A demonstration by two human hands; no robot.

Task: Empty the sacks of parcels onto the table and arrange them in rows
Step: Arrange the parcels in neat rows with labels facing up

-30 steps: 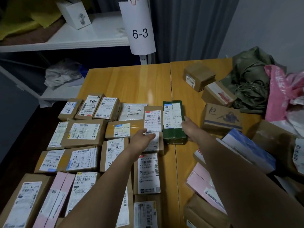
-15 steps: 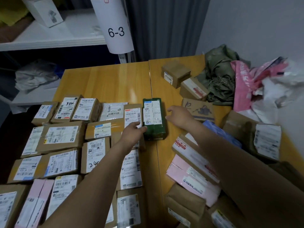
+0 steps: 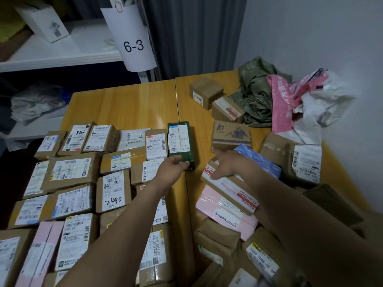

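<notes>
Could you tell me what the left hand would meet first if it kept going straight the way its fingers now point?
The left hand points up and to the right, and its fingertips already reach the near end of the green box. Going straight on, it would press along that box first; beyond it lies bare table. Depth is hard to judge.

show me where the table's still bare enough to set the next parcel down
Bare wood on the table lies beyond the back row of labelled parcels, and between the green box and the printed brown box. Crowded: the rows at left and the heap under the right hand.
</notes>
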